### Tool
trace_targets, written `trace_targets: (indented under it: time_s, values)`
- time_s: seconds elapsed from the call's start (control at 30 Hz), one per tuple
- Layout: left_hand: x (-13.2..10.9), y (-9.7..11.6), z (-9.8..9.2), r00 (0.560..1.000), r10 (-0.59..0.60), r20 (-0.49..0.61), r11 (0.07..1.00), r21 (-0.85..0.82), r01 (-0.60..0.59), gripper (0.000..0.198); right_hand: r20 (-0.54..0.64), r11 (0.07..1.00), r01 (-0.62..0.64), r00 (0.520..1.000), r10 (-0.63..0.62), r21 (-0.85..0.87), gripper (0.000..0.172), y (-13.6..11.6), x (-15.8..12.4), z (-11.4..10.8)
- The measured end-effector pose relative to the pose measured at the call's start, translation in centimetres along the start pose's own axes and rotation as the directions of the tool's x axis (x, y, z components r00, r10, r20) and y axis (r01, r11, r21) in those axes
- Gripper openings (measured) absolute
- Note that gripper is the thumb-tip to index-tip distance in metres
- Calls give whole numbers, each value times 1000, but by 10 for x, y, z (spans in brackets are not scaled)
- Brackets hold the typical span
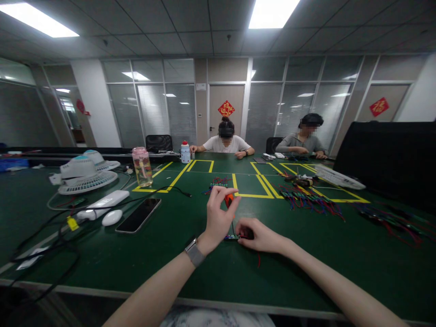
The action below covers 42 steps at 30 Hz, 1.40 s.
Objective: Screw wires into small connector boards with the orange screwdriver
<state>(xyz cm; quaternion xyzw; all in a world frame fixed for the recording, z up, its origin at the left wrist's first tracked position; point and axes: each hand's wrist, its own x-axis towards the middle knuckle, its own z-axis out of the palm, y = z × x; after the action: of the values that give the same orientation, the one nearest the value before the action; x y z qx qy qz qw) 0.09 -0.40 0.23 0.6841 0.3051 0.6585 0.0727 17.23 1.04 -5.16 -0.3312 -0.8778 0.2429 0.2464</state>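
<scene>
On a green table (136, 268), seen from the wearer's own head, two bare hands meet over a small circuit board (232, 237), which lies near the table's front edge; take it as the centre of a clock, twelve pointing straight ahead. At eleven, just above it, the left hand (220, 215) curls round an orange-handled tool (229, 200), thumb and forefinger looped about the handle, its thin shaft dropping almost upright toward the board; whether the tip touches cannot be told. At three, the right hand (257, 235) appears to pinch the board's end between thumb and bent fingers, and a red wire (259, 260) pokes out at five. The step in hand looks like working the tool on the board while the right hand steadies it; the next move calls for a straight shaft and a board that does not slip. Wired boards (309, 200) lie near two o'clock, a phone (139, 215) near ten, and a person in white (226, 143) sits at twelve.
</scene>
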Motion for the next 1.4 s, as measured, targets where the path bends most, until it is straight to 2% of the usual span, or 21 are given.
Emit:
trace_targets:
  time_s: [0.27,0.47,0.67,0.77,0.9,1.0,1.23,1.4]
  values:
    - [-2,-3,0,994,-44,97,991,-118,55,33,-3,1000,-2,1000,2,-4,14,1,0,0]
    - [-2,-4,2,991,-86,100,984,-148,100,31,0,1000,-3,1000,3,-6,14,0,0,0]
    - [0,1,0,998,1,67,999,-41,1,20,0,1000,-6,1000,6,-7,14,1,0,0]
    - [-1,0,0,996,9,84,999,-37,-6,23,-6,1000,-13,1000,13,-7,13,2,0,1]
    - [-3,-3,1,990,-28,137,990,-131,46,33,0,1000,-21,1000,21,-2,15,3,0,1]
    - [-2,-4,2,990,-59,126,988,-133,76,32,2,1000,-17,1000,17,-3,16,3,0,1]
    - [1,1,0,999,24,38,1000,-11,-23,18,3,1000,-12,1000,12,-1,14,3,-1,0]
    - [-1,0,-1,996,0,92,998,-69,6,26,-4,1000,-9,1000,9,-3,14,1,0,0]
